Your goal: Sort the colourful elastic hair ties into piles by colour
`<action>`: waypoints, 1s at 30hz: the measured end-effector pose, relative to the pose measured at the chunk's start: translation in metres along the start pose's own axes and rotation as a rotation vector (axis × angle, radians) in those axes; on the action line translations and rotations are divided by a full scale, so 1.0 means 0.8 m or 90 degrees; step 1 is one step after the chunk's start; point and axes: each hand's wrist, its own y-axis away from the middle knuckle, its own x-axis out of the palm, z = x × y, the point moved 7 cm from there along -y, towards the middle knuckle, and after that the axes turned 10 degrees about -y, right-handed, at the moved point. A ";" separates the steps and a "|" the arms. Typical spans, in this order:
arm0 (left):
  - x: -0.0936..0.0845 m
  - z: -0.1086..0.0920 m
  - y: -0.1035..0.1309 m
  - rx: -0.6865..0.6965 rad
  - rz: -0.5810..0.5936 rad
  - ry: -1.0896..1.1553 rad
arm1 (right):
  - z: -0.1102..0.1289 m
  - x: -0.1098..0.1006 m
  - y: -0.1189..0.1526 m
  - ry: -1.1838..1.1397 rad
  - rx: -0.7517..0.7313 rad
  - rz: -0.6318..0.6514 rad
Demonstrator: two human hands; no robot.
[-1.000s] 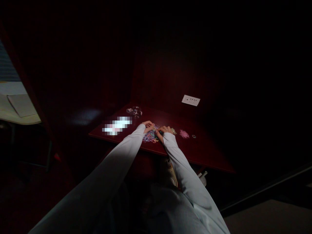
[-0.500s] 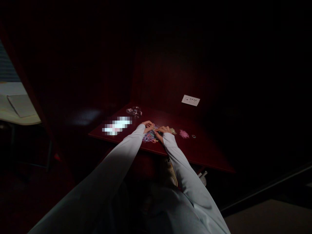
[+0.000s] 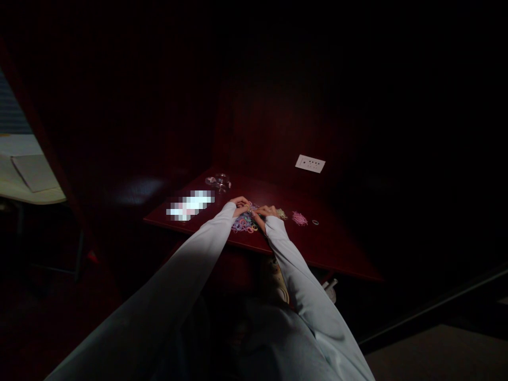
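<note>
Holds left hand (image 3: 239, 202) and right hand (image 3: 269, 211) close together over a multicoloured heap of elastic-looking rings (image 3: 242, 226), with any grasp too small to tell, left of a pink ring pile (image 3: 300, 218) apparently separated by colour.

The scene is very dim, nearly black well above and right of the right hand (image 3: 269, 211). Left of the left hand (image 3: 239, 201), coarse square blocks mask a glaring white patch (image 3: 190, 205); farther left, pale glare smears the wall (image 3: 138, 190). Between both, fine detail is too soft to read.
</note>
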 end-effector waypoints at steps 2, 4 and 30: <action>0.002 0.000 0.000 0.006 0.009 0.015 | 0.001 0.001 0.000 -0.006 -0.004 0.000; 0.004 -0.001 0.000 0.008 0.012 0.029 | 0.001 0.001 0.000 -0.004 -0.006 0.003; 0.005 0.004 0.001 -0.008 0.010 0.061 | -0.075 -0.088 0.025 0.448 0.249 -0.145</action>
